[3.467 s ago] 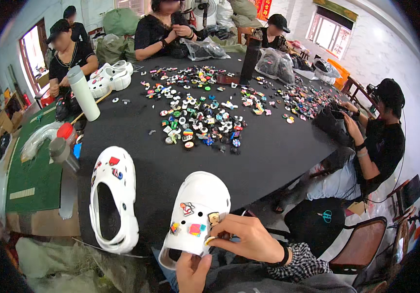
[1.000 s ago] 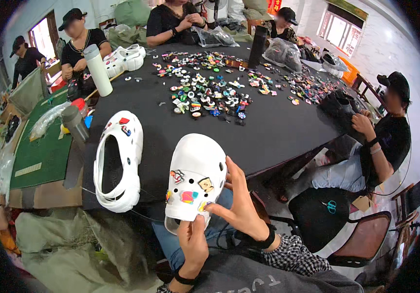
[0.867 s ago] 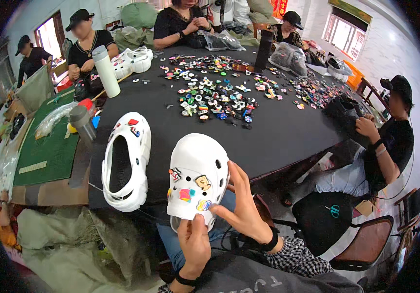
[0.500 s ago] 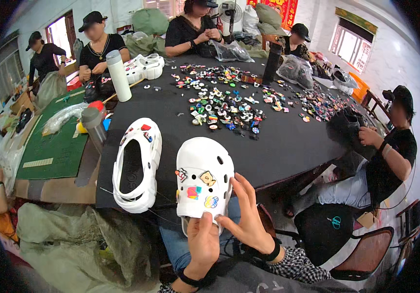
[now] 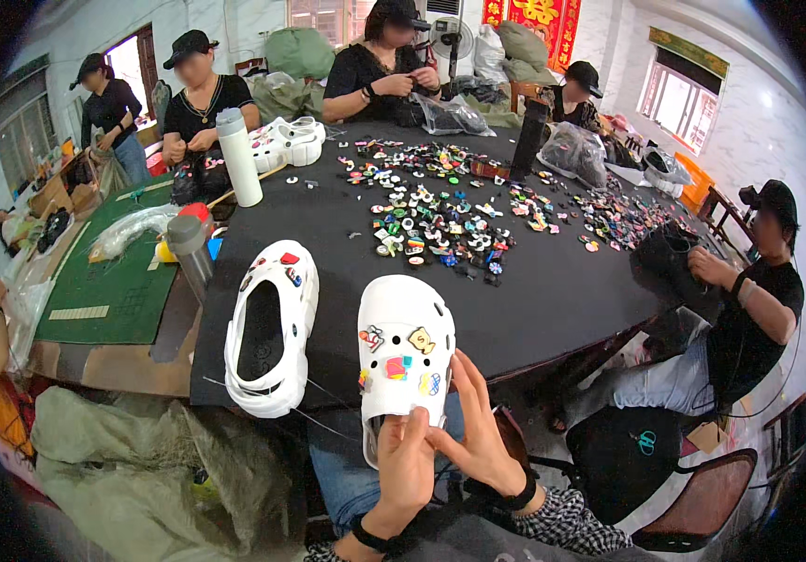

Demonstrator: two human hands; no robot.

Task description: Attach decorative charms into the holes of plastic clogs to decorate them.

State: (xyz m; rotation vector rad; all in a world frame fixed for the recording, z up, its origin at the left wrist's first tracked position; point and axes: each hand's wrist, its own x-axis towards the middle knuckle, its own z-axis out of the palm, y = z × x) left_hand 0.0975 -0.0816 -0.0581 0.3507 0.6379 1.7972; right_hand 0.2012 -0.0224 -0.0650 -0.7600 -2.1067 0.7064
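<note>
A white clog (image 5: 403,314) with several colourful charms in its holes hangs over the table's near edge, its toe pointing away from me. My left hand (image 5: 407,465) grips its near rim, thumb on top and the other fingers hidden inside or beneath. My right hand (image 5: 478,438) lies along the clog's right side, fingers against the wall and thumb close to the left thumb. Just to the left, a second white clog (image 5: 302,323) with charms on its toe rests on the black table.
Loose charms (image 5: 440,225) are heaped across the table (image 5: 534,328). A white bottle (image 5: 239,159), a grey flask (image 5: 190,248) and another pair of white clogs (image 5: 286,140) stand at the left. Co-workers sit around the table. A green cutting mat (image 5: 103,290) lies further left.
The held clog has shifted slightly right and turned a little in my hands, with my right fingers still at its side. The view has moved slightly; a standing person at far left has changed posture.
</note>
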